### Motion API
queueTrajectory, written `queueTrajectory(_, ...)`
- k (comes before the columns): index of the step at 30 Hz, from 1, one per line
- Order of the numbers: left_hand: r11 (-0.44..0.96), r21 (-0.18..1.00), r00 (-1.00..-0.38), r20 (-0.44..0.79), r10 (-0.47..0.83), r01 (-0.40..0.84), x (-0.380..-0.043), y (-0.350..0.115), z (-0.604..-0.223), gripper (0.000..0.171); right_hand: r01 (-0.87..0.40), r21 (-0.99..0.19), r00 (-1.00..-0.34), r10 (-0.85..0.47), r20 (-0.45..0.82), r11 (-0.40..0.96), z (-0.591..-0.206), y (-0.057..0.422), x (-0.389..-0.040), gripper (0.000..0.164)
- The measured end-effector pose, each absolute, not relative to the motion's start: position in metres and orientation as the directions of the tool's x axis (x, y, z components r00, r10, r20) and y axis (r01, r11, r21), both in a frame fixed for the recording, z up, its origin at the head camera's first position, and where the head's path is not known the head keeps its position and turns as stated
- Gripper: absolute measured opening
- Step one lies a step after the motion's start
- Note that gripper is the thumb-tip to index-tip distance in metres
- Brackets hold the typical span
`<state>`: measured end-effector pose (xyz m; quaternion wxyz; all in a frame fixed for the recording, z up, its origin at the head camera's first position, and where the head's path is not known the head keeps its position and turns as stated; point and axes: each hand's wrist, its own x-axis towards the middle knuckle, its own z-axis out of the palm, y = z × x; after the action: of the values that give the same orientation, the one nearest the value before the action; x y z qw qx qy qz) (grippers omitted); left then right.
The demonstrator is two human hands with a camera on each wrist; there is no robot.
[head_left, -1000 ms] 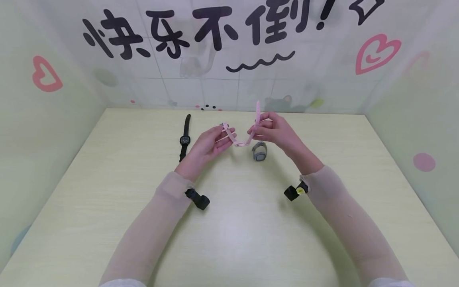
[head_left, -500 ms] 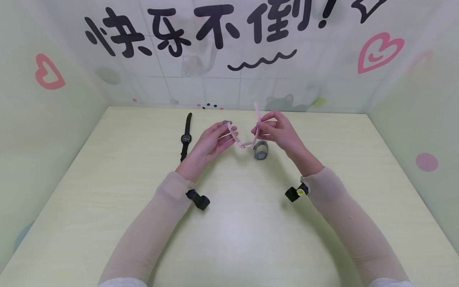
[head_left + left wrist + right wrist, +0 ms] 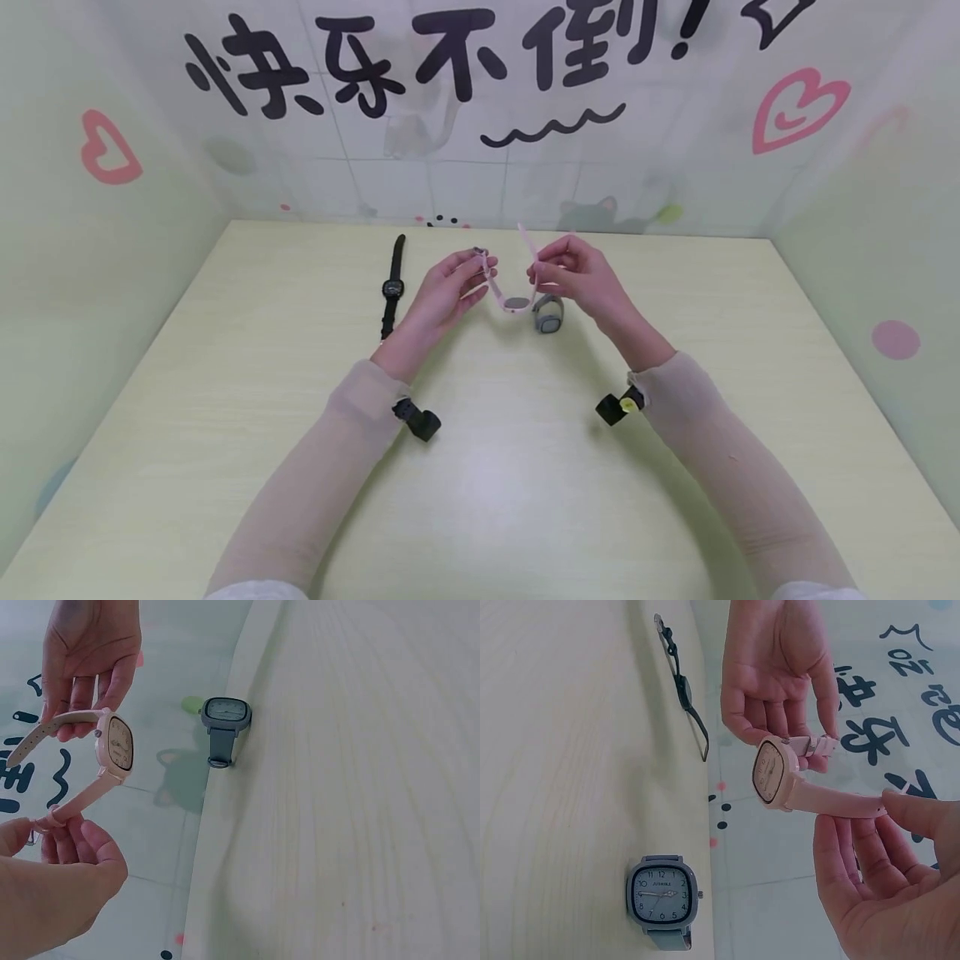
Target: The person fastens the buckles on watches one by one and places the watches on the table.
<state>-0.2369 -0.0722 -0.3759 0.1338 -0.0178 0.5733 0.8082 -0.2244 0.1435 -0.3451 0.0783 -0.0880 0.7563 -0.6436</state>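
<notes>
One gray watch (image 3: 661,896) sits on the worktop (image 3: 495,467), short of its far edge. Near it, raised clear of the surface, hangs a pink watch (image 3: 771,772), the left hand's grip (image 3: 442,287) pinching its buckle end and the right hand's grip (image 3: 585,268) pinching the other strap. Closer to the far-left corner I see a black watch (image 3: 392,288) stretched toward the far edge, and beyond that edge stands a wall (image 3: 300,187) lettered in bold black.

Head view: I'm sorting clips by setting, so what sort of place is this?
Probably a small booth set up for recording tabletop work: a pale table is bordered on three sides by decorated walls, and a black camera sits at each wrist.
</notes>
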Motion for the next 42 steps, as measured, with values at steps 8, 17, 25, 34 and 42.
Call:
queueTrajectory(8,-0.304,0.926,-0.97,-0.178,0.165,-0.222,-0.2344,-0.0727,-0.3741,0.024,-0.024,-0.994,-0.971,-0.238,-0.003,0.11,-0.3461,0.1407,-0.2231,0.021)
queueTrajectory(17,-0.311,0.928,-0.976,-0.167,0.14,-0.204,-0.2329,-0.0717,-0.3711,0.013,-0.077,-0.978,-0.967,-0.253,0.026,0.192,-0.3477,0.1401,-0.2224,0.033)
queueTrajectory(25,-0.305,0.934,-0.978,-0.149,0.149,-0.188,-0.2287,-0.0697,-0.3723,0.016,-0.083,-0.968,-0.967,-0.253,0.022,0.237,-0.3504,0.1401,-0.2187,0.031)
queueTrajectory(34,-0.279,0.944,-0.978,-0.139,0.152,-0.178,-0.2298,-0.0671,-0.3719,0.02,-0.088,-0.956,-0.968,-0.25,0.016,0.28,-0.3508,0.1419,-0.2195,0.029)
queueTrajectory(42,-0.212,0.967,-0.98,-0.108,0.169,-0.143,-0.2303,-0.0644,-0.3742,0.029,-0.108,-0.95,-0.965,-0.261,0.03,0.292,-0.3521,0.1427,-0.2212,0.028)
